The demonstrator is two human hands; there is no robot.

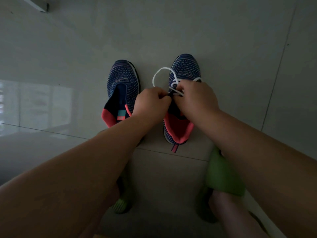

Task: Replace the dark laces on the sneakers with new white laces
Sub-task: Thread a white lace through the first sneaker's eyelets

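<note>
Two dark blue knit sneakers with coral heel linings stand side by side on the floor, toes pointing away. The left sneaker (122,85) has no lace in it. The right sneaker (185,67) carries a white lace (157,74) that loops out to the left of its toe and crosses the eyelets. My left hand (151,103) pinches the dark eyelet edge of the right sneaker's upper. My right hand (197,98) is curled over the tongue area and holds the white lace. No dark lace is in view.
The floor is pale grey glossy tile (188,23) with grout lines. My feet in green slippers (223,176) are near the bottom, close behind the sneakers. A pale ledge or furniture corner (37,4) sits at the top left.
</note>
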